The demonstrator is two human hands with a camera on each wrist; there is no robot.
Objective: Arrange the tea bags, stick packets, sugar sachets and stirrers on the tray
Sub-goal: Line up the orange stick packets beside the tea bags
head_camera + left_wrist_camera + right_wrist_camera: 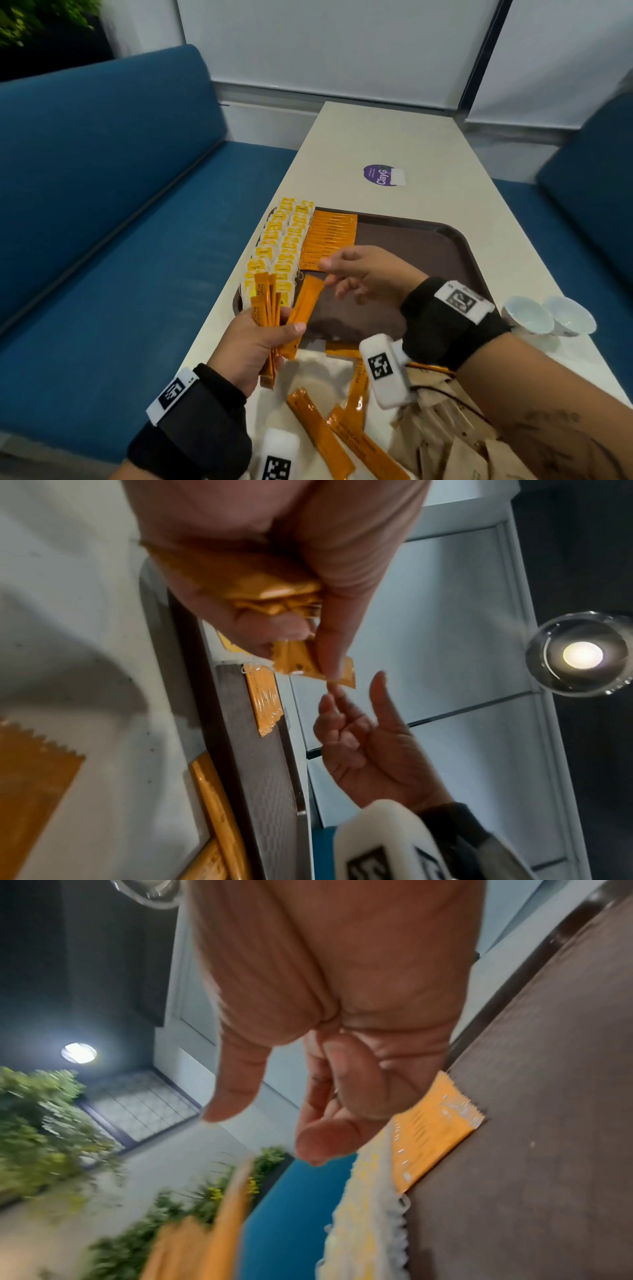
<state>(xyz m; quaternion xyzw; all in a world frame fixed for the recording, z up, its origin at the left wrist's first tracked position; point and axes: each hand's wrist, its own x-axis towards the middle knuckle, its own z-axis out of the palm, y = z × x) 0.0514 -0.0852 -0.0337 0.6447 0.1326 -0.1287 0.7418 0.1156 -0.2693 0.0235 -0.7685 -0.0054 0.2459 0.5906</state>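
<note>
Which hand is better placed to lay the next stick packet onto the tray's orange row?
Right hand: empty, open, over the tray beside the row. The left hand grips the bundle.

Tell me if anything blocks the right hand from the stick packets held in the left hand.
Nothing visible does. The right hand is empty, fingers loose, above the tray; only open air separates it from the stick packets fanned in the left hand.

Head view looks down; wrist views close, upward; all share tray [428, 240].
</note>
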